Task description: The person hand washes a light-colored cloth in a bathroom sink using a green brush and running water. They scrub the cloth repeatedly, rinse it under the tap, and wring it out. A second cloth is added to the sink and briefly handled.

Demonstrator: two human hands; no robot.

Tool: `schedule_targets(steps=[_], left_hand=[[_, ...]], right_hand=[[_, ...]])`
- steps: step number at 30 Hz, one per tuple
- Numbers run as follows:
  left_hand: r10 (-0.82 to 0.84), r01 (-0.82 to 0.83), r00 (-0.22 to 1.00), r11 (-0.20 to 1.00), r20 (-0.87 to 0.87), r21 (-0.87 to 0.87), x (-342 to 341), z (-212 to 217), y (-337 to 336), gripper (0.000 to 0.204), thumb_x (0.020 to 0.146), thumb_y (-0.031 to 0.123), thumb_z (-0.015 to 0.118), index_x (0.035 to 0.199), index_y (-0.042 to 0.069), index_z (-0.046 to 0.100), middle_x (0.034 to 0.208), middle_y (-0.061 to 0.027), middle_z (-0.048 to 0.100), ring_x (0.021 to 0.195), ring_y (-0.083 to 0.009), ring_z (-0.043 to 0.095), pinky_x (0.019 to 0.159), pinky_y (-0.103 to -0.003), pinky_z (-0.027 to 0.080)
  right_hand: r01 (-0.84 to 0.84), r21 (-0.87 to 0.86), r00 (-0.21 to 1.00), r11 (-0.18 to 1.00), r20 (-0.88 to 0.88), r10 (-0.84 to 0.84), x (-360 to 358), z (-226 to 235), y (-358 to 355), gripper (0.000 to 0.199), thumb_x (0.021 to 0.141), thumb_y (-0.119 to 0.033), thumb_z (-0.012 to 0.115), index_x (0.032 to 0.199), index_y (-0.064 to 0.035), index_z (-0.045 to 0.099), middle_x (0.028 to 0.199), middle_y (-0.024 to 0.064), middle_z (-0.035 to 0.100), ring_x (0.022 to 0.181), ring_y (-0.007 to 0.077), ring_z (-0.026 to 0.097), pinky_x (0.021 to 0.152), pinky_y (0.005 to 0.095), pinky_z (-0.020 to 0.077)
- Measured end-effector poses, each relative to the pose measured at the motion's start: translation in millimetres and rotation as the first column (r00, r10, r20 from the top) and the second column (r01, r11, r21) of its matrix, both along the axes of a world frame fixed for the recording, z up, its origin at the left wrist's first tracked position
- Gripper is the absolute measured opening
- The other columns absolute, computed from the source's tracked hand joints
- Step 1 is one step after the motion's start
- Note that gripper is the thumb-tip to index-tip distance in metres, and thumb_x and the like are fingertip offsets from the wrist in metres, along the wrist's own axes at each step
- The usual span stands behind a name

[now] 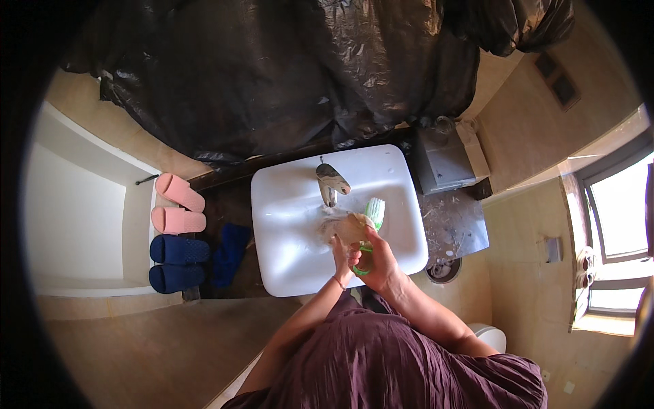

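Note:
Over the white sink [286, 266], my left hand [340, 251] holds a beige, rounded object [349, 228] under the metal tap [330, 181]; I cannot tell what it is. My right hand [375, 262] grips the green handle of a scrubbing brush [374, 213], whose pale bristle head rests against the beige object. Both hands meet near the basin's front right part. Water or foam shows around the object.
Pink slippers [178, 204] and blue slippers [178, 262] lie on the floor to the left, beside a white tub edge [143, 204]. Black plastic sheeting [293, 68] covers the wall behind. A grey box [446, 163] sits right of the sink, a window [616, 211] farther right.

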State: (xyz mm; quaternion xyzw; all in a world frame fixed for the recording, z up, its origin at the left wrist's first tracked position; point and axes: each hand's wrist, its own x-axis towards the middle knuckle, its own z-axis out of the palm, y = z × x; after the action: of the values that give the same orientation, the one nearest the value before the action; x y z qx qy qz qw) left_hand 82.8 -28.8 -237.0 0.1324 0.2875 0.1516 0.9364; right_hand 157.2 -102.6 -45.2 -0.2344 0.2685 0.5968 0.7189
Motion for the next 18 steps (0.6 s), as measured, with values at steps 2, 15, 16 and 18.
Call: schedule_targets(steps=[2, 15, 16, 18], left_hand=[[0.193, -0.002, 0.943, 0.820, -0.273, 0.572, 1.8, 6.0, 13.8, 0.025, 0.080, 0.013, 0.064, 0.101, 0.003, 0.054, 0.078, -0.0075, 0.057, 0.064, -0.0162, 0.060, 0.047, -0.024, 0.043], [0.393, 0.294, 0.901, -0.249, -0.181, 0.923, -20.5, 152.2, 106.0, 0.048, 0.069, -0.018, 0.053, 0.108, 0.007, 0.063, 0.093, -0.0106, 0.062, 0.085, -0.0242, 0.064, 0.068, -0.030, 0.051], [0.376, 0.295, 0.911, -0.306, -0.169, 0.905, -21.7, 148.8, 107.0, 0.045, 0.069, -0.018, 0.054, 0.106, 0.006, 0.063, 0.097, -0.0105, 0.063, 0.091, -0.0248, 0.063, 0.071, -0.031, 0.052], [0.342, 0.297, 0.927, -0.418, -0.154, 0.859, -26.6, 133.1, 107.6, 0.041, 0.068, -0.018, 0.054, 0.102, 0.004, 0.062, 0.104, -0.0102, 0.064, 0.103, -0.0261, 0.062, 0.075, -0.032, 0.054]], right_hand=[[0.048, -0.064, 0.994, 0.997, 0.100, -0.041, -2.6, 29.8, 5.6, 0.028, 0.094, -0.037, 0.051, 0.103, -0.0102, 0.048, 0.073, 0.0061, 0.053, 0.056, 0.0141, 0.049, 0.049, 0.0260, 0.0425], [0.296, -0.262, 0.798, 0.919, 0.596, -0.087, 103.2, -23.5, -35.7, 0.021, 0.090, -0.025, 0.057, 0.099, -0.0061, 0.051, 0.075, 0.0052, 0.055, 0.046, 0.0126, 0.045, 0.041, 0.0268, 0.0382], [0.294, -0.282, 0.797, 0.913, 0.600, -0.072, 103.0, -34.7, -37.9, 0.021, 0.090, -0.024, 0.057, 0.100, -0.0060, 0.051, 0.076, 0.0054, 0.055, 0.046, 0.0127, 0.045, 0.041, 0.0270, 0.0385], [0.285, -0.334, 0.805, 0.898, 0.592, -0.036, 103.4, -62.2, -45.0, 0.022, 0.091, -0.024, 0.057, 0.099, -0.0041, 0.053, 0.079, 0.0081, 0.058, 0.043, 0.0130, 0.044, 0.040, 0.0281, 0.0394]])
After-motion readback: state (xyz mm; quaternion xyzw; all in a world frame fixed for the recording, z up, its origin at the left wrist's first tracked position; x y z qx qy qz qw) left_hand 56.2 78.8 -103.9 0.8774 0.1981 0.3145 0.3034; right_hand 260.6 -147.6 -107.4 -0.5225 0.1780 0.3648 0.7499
